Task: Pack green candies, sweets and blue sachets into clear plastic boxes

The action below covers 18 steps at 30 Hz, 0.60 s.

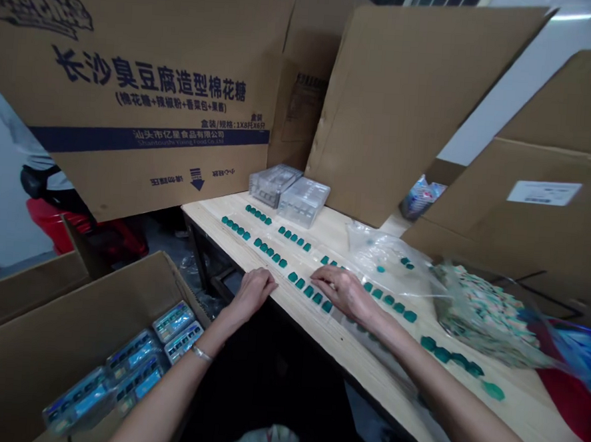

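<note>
Rows of small dark green, rounded pieces (299,283) lie on a pale wooden table (289,321). My right hand (344,289) reaches over the middle rows with thumb and fingers drawn together, its fingertips just beside a group of the pieces. Whether something sits in that pinch cannot be made out. At the table's near edge, my left hand (255,290) is closed, its fingers curled in, close to the same group; any held item is hidden. A thin clear plastic bag (388,253) with a few green pieces showing lies behind my right hand.
Two clear plastic boxes (304,201) stand at the table's back. A bag of small flat packets (490,313) lies at right. Large cardboard cartons (412,108) rise behind. An open carton (135,291) at lower left holds several blue packaged boxes (84,395).
</note>
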{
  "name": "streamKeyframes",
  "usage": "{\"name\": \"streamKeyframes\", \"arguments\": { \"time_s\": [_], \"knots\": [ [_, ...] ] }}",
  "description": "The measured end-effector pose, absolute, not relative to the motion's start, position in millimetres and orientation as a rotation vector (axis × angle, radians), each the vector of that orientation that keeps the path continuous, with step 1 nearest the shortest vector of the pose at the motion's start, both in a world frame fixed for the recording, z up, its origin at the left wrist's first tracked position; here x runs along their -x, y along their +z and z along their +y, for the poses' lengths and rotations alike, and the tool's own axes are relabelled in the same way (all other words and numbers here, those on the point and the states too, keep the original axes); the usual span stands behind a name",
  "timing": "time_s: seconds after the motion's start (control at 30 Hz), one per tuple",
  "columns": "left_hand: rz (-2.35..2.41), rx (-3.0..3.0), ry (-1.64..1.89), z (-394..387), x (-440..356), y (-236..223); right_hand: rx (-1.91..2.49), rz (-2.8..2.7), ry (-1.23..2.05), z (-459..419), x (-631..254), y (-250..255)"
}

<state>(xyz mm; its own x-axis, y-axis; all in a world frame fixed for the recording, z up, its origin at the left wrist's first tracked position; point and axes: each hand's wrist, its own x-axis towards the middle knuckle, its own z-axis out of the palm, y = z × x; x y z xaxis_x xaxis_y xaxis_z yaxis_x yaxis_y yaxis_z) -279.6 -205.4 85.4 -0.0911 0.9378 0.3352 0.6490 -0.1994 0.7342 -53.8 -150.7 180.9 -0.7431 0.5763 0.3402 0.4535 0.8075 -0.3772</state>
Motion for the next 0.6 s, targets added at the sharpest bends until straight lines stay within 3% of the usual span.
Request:
{"name": "streamKeyframes", "arguments": {
  "time_s": [0.33,0.6],
  "knots": [
    [1.838,-1.682,1.356,-187.3,317.4,106.7,1.032,-2.336,0.336,-236.0,-19.9,175.1],
    [2.182,-1.962,0.952,-191.6,382.0,149.4,1.118,-2.209,0.231,-270.1,-91.9,151.2]
  ]
}}
